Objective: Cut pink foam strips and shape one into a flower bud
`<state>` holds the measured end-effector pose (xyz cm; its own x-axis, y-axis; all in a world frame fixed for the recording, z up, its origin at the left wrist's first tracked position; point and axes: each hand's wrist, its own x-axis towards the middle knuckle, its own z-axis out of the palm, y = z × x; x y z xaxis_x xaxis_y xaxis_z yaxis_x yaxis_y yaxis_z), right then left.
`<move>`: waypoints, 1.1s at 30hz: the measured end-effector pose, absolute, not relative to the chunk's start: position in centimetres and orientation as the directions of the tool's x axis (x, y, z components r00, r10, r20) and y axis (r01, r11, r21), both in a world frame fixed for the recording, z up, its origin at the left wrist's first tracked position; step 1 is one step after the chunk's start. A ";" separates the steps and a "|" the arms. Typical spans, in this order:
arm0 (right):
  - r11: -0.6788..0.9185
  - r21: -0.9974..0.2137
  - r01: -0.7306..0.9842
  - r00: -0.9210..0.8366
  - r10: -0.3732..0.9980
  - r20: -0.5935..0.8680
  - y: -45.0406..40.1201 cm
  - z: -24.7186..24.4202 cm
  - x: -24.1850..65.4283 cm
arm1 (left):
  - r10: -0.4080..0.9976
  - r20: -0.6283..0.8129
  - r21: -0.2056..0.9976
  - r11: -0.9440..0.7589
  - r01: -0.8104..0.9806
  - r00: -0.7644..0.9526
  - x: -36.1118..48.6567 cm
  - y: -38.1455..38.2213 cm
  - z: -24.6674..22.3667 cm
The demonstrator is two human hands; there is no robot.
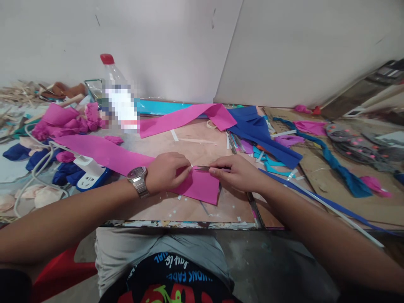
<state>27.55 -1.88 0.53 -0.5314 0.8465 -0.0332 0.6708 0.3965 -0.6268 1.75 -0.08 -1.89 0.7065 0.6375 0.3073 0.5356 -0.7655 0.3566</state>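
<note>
A long bright pink strip of paper-like or cloth-like material (202,187) lies flat on the table before me, and both hands are over its near right end. In my right hand (238,171) is a slim dark pointed metal tool (203,168), its tip directed left. My left hand (168,170), with a metal watch (138,179) on its wrist, rests on the strip. Its thumb and forefinger are pinched together near the tool's tip, around a tiny white bit (191,166) that is too small to name.
A red-capped bottle (107,59) stands at the back left. Closer are a white and blue power strip (90,176), white cables and pink bunches (63,120). Dark blue material (252,126) and cardboard (315,168) with scraps lie to the right. A pale wall rises behind.
</note>
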 end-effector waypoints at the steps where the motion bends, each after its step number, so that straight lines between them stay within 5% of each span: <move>1: 0.394 -0.631 0.669 -0.530 0.847 -0.033 -1.9 0.6 27.5 | 0.632 0.309 0.344 -0.771 0.536 0.711 1.8 -0.1 -1.9; 33: 0.288 -0.716 0.637 -0.500 0.860 -0.099 -1.5 0.2 27.7 | 0.649 0.299 0.402 -0.750 0.525 0.699 1.7 -0.3 -2.1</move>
